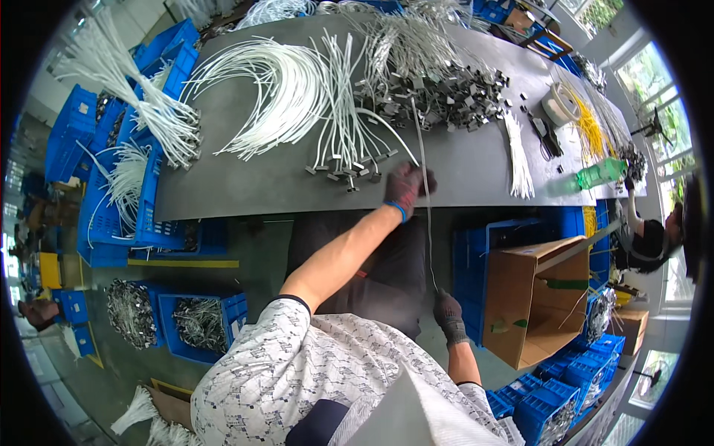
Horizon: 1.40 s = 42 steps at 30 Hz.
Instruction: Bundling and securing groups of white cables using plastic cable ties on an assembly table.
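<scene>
My left hand (407, 187), in a dark glove, rests at the near edge of the grey table (245, 186) and pinches a thin white cable (426, 223). The cable runs from the pile on the table down past the edge to my right hand (448, 312), also gloved, which grips its lower end below table height. Just left of my left hand lies a row of white cables with small metal ends (349, 126). A heap of small metal clips (446, 97) sits behind it.
Curved white cable bundles (275, 82) cover the table's left. Blue crates (111, 186) with more cables stand left; crates of metal parts (201, 320) sit on the floor. An open cardboard box (532, 297) is at my right. Another person (654, 238) sits far right.
</scene>
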### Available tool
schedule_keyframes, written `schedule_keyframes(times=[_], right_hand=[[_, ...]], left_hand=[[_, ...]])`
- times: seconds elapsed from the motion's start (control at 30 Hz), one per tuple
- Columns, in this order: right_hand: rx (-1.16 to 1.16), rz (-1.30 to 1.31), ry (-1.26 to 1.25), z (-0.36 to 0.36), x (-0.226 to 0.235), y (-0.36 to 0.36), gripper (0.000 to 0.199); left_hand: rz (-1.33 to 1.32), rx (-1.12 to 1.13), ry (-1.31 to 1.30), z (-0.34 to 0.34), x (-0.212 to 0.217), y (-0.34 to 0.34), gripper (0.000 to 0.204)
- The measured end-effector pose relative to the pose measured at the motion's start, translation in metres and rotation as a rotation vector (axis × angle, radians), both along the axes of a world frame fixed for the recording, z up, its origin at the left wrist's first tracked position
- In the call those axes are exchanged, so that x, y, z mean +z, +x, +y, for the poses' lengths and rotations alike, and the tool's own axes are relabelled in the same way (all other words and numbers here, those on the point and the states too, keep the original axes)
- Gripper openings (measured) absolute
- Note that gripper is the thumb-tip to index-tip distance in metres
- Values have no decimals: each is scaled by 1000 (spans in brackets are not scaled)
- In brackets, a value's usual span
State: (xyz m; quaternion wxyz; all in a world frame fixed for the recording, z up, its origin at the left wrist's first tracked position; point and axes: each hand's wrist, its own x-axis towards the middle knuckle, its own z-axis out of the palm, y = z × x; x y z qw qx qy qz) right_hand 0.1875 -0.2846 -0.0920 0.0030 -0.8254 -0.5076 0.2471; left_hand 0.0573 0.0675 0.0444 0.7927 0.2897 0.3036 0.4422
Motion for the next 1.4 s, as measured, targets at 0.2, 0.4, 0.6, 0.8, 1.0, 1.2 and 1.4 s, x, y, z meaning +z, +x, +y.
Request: schedule_keyframes(times=[0.2, 0.4, 0.6, 0.8, 1.0, 1.2, 1.4], right_hand=[[-31, 33, -190, -66, -17, -6, 25], [-61, 71, -149, -73, -26, -8, 24], [-51, 57, -158, -69, -16, -14, 23], [-67, 58, -55, -58, -14, -25, 22], [-42, 75, -60, -63, -13, -23, 26], [-102, 21, -242, -93, -13, -8, 25], [-132, 87, -132, -98, -22, -13, 25]], left_hand=[[53, 381, 238, 60, 25, -39, 13], [67, 406, 207, 61, 35, -51, 14], [67, 401, 166, 55, 40, -60, 14], [86, 202, 135, 41, 26, -64, 15], [180, -222, -50, -23, 4, -61, 15], [-67, 210, 101, 18, 16, -53, 12], [1, 183, 85, 14, 22, -60, 14]])
